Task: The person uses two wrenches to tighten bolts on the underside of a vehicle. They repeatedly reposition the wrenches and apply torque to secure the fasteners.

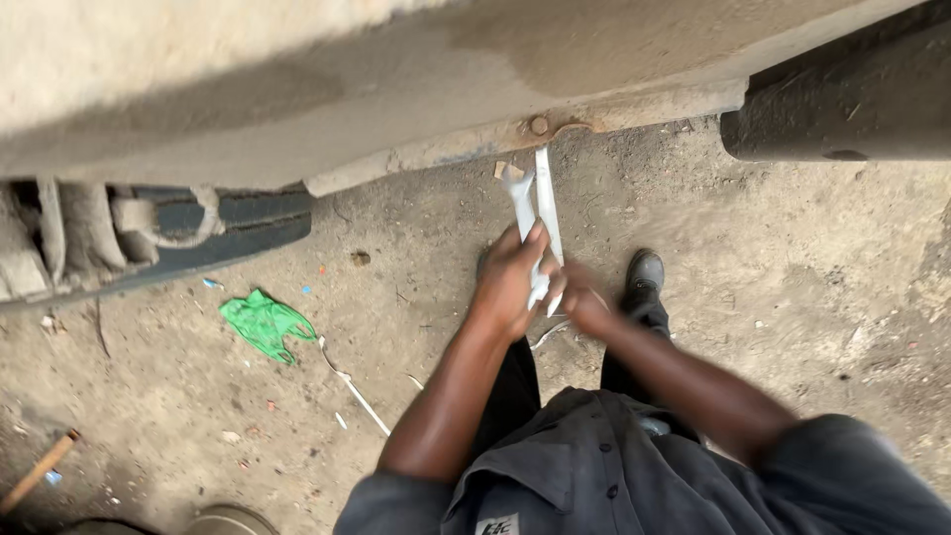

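While the person stood on the dirt floor (pixel 773 297) beside the dusty vehicle body (pixel 297 99), nothing on its underside looked undone yet: the rusty bolt (pixel 538 126) on the lower edge sat in place, with no tool on it. Two silvery wrenches (pixel 535 213) were held upright together just below that bolt, their heads near it but apart from it. The left hand (pixel 510 282) was wrapped around the shafts, fingers closed. The right hand (pixel 584 305) sat at their lower ends, blurred, so I could not tell how it gripped. A green rag (pixel 263 322) lay well off on the ground.
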